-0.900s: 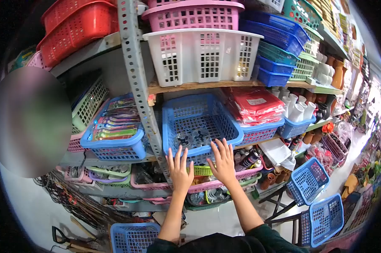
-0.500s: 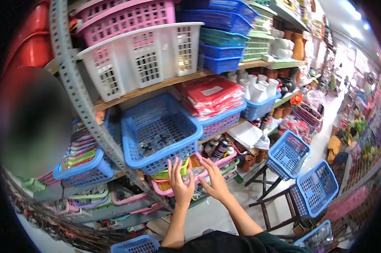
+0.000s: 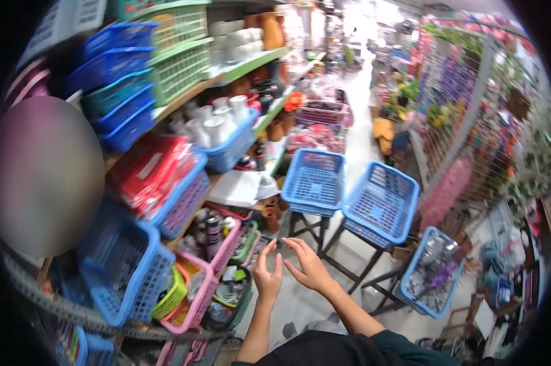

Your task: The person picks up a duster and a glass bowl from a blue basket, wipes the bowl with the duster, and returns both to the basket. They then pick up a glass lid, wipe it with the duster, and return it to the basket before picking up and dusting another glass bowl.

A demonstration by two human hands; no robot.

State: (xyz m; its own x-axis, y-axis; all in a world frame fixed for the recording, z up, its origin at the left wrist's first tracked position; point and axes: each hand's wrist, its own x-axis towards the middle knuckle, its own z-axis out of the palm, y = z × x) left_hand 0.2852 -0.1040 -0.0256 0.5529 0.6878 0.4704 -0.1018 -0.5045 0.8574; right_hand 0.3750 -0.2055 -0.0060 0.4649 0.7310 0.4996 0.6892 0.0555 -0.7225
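My left hand (image 3: pixel 267 273) is raised in front of me with its fingers apart and nothing in it. Close beside it, my right hand (image 3: pixel 306 266) is also empty, thumb and fingers spread, and the two hands do not touch. Beyond them, an empty blue basket (image 3: pixel 314 183) rests on a dark stool, and a second empty blue basket (image 3: pixel 381 204) sits on another stool to its right. To the left of my hands, a pink basket (image 3: pixel 199 293) on the lower shelf holds a yellow-green basket and other items.
Shelves on the left hold red plastic packets (image 3: pixel 150 174), white vases (image 3: pixel 214 128) and stacked blue trays (image 3: pixel 126 113). At the lower right, a blue basket (image 3: pixel 431 271) contains clear and purple wrapping. A wire rack (image 3: pixel 461 122) with artificial flowers lines the right side.
The view has turned to the right, so the shelves sit further left and the blue baskets on stools are more central. Both hands remain raised, fingertips closer together.
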